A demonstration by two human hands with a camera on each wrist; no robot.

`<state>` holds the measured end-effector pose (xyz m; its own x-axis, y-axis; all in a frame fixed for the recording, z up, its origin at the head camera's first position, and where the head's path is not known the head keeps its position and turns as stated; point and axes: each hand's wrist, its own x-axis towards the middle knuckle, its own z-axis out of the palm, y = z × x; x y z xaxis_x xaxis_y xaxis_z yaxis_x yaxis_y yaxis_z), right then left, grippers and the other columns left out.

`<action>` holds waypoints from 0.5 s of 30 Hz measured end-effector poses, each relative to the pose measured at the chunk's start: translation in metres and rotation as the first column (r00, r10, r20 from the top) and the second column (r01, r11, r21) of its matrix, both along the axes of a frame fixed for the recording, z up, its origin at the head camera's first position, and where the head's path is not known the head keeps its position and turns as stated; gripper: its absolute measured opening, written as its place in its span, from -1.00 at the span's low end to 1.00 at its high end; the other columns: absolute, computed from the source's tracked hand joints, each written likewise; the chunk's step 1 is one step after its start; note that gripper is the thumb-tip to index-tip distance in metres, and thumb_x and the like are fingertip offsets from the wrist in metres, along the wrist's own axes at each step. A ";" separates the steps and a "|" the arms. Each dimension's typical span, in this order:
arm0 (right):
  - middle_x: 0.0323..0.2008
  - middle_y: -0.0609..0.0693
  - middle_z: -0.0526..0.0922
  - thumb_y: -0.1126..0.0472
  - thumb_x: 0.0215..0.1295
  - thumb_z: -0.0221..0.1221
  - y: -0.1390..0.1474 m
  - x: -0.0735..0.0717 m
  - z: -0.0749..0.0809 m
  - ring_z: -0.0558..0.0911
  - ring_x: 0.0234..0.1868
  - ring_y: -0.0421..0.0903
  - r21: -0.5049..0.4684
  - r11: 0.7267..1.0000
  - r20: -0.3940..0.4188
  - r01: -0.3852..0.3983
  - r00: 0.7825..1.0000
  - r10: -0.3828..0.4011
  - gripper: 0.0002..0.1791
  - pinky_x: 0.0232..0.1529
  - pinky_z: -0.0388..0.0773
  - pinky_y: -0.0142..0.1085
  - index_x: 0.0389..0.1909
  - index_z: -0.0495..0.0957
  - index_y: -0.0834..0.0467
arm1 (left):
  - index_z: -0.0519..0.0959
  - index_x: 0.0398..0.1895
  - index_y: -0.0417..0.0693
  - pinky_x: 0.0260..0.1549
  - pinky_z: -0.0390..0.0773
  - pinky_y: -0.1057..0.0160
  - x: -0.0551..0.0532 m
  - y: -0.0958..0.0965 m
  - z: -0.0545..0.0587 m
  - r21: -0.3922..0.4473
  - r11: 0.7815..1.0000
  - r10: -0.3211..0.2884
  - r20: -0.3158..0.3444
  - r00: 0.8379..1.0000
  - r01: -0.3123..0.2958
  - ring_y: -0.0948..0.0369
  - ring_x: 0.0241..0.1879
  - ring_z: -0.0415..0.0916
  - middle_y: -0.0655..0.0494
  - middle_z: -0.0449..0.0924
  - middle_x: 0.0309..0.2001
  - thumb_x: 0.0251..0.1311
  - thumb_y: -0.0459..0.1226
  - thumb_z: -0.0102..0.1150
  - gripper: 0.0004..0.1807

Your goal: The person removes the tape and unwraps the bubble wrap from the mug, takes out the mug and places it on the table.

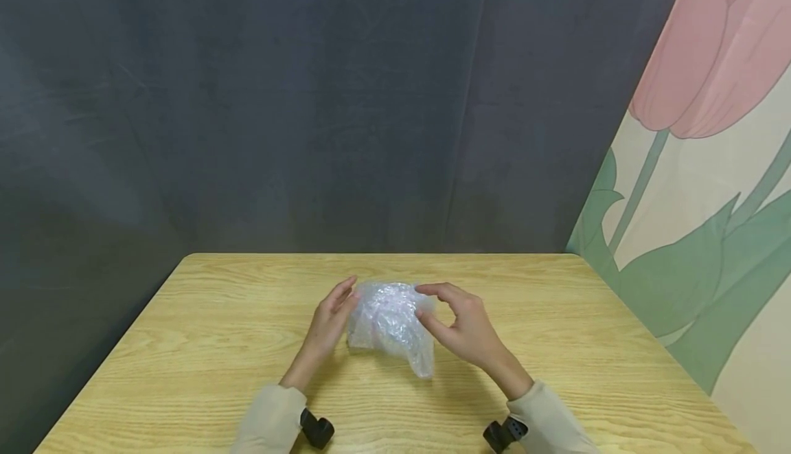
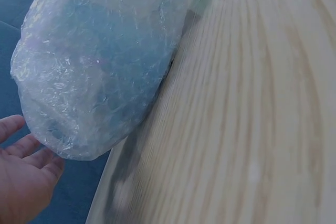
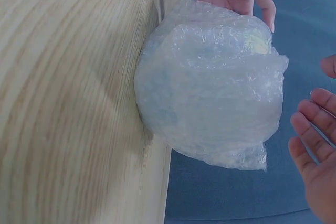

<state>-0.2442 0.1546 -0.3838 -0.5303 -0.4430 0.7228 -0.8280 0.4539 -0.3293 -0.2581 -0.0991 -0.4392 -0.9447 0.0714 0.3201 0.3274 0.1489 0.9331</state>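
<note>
A rounded bundle in clear bubble wrap (image 1: 391, 316) sits on the table between the two hands, with a loose flap of wrap hanging toward the front. Something pale bluish shows faintly through the layers in the left wrist view; its kind is hidden. My left hand (image 1: 329, 322) stands along the bundle's left side, fingers loosely extended and fingertips right at the wrap. On the other side my right hand (image 1: 466, 323) curves toward the bundle, thumb and fingers spread. In the right wrist view, a gap separates the right hand (image 3: 321, 145) from the wrap.
The light wood-grain table (image 1: 204, 344) ends at a dark curtain (image 1: 346, 110) behind it. To the right stands a panel with painted tulips (image 1: 692, 55). Small black wrist cameras (image 1: 318, 429) sit at both sleeve cuffs.
</note>
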 end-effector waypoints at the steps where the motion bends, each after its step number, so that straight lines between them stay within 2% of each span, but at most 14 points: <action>1: -0.06 0.00 0.68 0.26 0.18 0.29 -0.001 0.000 0.000 0.64 -0.03 -0.03 0.004 1.000 -0.005 -0.005 1.000 0.005 -0.66 -0.08 0.60 -0.05 -0.02 0.60 0.27 | 0.28 0.39 -0.19 0.28 0.20 -0.07 0.000 0.001 0.000 0.001 1.000 -0.006 0.001 1.000 0.006 -0.13 0.37 0.14 -0.13 0.20 0.41 0.46 -0.11 -0.05 -0.46; 8: -0.08 0.00 0.68 0.24 0.18 0.31 -0.006 0.000 0.001 0.64 -0.04 -0.04 0.051 0.998 -0.005 -0.042 0.999 0.042 -0.68 -0.07 0.61 -0.08 -0.04 0.61 0.23 | 0.25 0.42 -0.19 0.34 0.10 0.00 -0.004 0.004 -0.004 0.046 0.997 -0.053 -0.019 0.998 0.054 -0.08 0.42 0.03 -0.11 0.13 0.44 0.46 -0.15 -0.04 -0.45; 15: -0.11 -0.02 0.68 0.22 0.16 0.33 -0.011 -0.001 0.002 0.64 -0.05 -0.08 0.099 0.994 -0.018 -0.045 0.999 0.047 -0.70 -0.08 0.61 -0.13 -0.09 0.62 0.22 | 0.27 0.40 -0.25 0.37 -0.01 0.01 -0.005 0.008 -0.006 0.073 0.995 -0.059 -0.059 0.997 0.063 -0.02 0.44 -0.04 -0.10 0.13 0.44 0.45 -0.21 -0.03 -0.47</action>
